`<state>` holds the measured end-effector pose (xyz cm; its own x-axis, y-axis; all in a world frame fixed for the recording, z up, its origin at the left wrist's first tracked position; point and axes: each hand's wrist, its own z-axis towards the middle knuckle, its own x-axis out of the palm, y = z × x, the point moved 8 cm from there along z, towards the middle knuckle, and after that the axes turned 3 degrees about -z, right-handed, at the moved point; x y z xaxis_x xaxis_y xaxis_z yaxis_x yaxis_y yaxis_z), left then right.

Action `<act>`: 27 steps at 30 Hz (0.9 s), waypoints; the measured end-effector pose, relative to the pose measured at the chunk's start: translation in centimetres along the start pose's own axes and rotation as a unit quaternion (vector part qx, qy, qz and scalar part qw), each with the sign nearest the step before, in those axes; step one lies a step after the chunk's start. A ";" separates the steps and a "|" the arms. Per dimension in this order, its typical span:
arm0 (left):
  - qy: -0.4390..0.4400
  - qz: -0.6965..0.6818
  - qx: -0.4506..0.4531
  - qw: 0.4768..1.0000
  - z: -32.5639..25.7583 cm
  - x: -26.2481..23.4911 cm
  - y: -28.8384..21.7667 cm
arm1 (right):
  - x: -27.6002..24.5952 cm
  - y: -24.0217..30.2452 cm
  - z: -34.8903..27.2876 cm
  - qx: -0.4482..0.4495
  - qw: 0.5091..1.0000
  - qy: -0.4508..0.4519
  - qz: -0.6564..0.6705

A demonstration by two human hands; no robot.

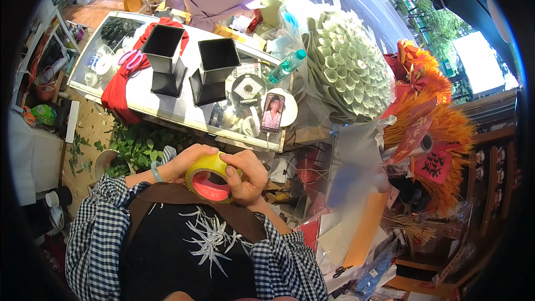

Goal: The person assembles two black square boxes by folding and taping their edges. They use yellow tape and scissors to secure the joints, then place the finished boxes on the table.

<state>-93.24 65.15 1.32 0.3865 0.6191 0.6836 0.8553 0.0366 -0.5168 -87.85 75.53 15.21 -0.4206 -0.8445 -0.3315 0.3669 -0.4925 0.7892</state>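
Observation:
Close to my chest, a roll of yellow packing tape (202, 166) with a pinkish-red inner core is held between both hands. My left hand (186, 161) grips its left side, a pale bangle round the wrist. My right hand (248, 175) is wrapped over the right side, its fingers reaching into the core's opening. Ahead on the counter stand two tall square black flower buckets, one on the left (161, 56) and one on the right (217, 61), each flaring onto a dark base. Pink-handled scissors (131, 59) lie left of them on red cloth (118, 90).
The glass-topped counter (223, 131) also bears a lit phone (272, 112), a green-capped bottle (287, 66) and a black-and-white round item (248, 88). A large pale-green bouquet (354, 67) stands right; orange wheat bundles (440, 134) lie beyond. Leafy plants (146, 142) sit below the counter.

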 end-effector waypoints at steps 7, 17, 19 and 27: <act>-0.012 -0.036 -0.009 0.999 0.5 -0.5 0.5 | 0.3 0.3 0.3 -0.014 1.000 -0.013 -0.019; -0.011 -0.011 -0.002 1.000 0.0 0.1 0.0 | 0.1 -1.1 0.6 0.019 0.998 0.024 0.052; -0.003 -0.007 0.005 1.000 0.1 0.2 0.0 | 0.0 -0.9 0.5 -0.003 0.999 0.014 0.032; 0.005 -0.003 0.005 1.000 0.4 -0.2 0.2 | -0.2 -0.6 0.0 -0.008 1.000 0.003 0.011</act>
<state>-93.23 65.31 0.85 0.3839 0.6114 0.6920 0.8547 0.0484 -0.5169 -87.96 75.99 14.76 -0.4077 -0.8562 -0.3172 0.3886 -0.4771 0.7883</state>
